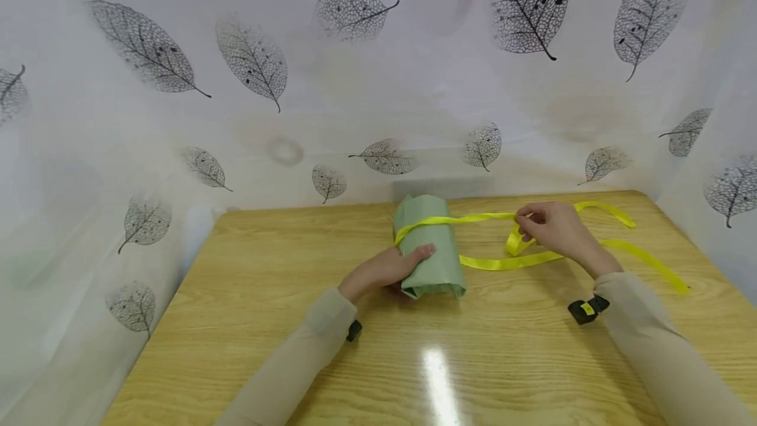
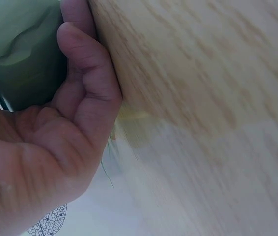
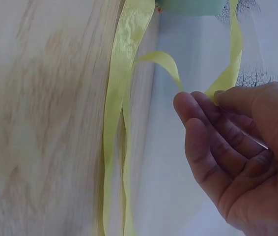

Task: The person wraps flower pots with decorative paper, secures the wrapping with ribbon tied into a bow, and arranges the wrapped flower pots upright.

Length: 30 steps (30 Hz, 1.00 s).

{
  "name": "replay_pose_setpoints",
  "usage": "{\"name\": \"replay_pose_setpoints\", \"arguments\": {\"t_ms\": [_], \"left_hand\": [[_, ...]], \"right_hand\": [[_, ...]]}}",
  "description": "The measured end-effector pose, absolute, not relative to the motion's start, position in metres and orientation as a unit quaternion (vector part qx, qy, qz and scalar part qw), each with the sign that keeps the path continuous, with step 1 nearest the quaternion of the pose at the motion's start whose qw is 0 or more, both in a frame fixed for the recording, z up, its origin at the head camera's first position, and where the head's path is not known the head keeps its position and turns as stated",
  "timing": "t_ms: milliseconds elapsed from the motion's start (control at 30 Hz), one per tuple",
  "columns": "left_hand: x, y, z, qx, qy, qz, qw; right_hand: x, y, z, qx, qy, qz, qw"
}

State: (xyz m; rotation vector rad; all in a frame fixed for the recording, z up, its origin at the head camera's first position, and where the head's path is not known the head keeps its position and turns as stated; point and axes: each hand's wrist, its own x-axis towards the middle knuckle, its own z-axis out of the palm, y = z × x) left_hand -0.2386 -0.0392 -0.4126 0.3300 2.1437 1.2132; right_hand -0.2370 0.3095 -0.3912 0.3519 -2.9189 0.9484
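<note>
A bundle wrapped in pale green paper (image 1: 434,258) lies on the wooden table, its folded paper end toward me. My left hand (image 1: 393,266) grips it from the left, thumb on top and fingers curled under its side; the left wrist view shows the green paper (image 2: 26,64) in that grasp. Yellow ribbon (image 1: 481,217) passes over the bundle and runs right. Between thumb and fingertips, my right hand (image 1: 556,227) pinches this upper strand, which also shows in the right wrist view as a ribbon (image 3: 235,54). A lower strand (image 1: 508,263) comes out from the bundle's right side.
Loose ribbon ends (image 1: 650,265) trail to the right over the wooden table (image 1: 266,268). Behind the table's back edge hangs a pale curtain (image 1: 367,84) with a dark leaf print. A black wrist device (image 1: 588,309) is at the right cuff.
</note>
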Motion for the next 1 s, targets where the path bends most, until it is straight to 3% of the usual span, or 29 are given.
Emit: {"name": "replay_pose_setpoints", "arguments": {"t_ms": [300,600,1000], "left_hand": [[-0.239,-0.04,-0.415,0.137,0.807,0.473,0.325],[-0.237,-0.041,-0.413,0.125,0.814,0.467,0.323],[-0.237,-0.039,-0.413,0.126,0.814,0.468,0.321]], "right_hand": [[-0.235,0.32,-0.392,0.082,-0.95,0.299,0.034],[-0.229,0.33,-0.39,0.084,-0.952,0.294,-0.007],[-0.201,0.411,-0.356,0.03,-0.98,0.196,-0.015]]}}
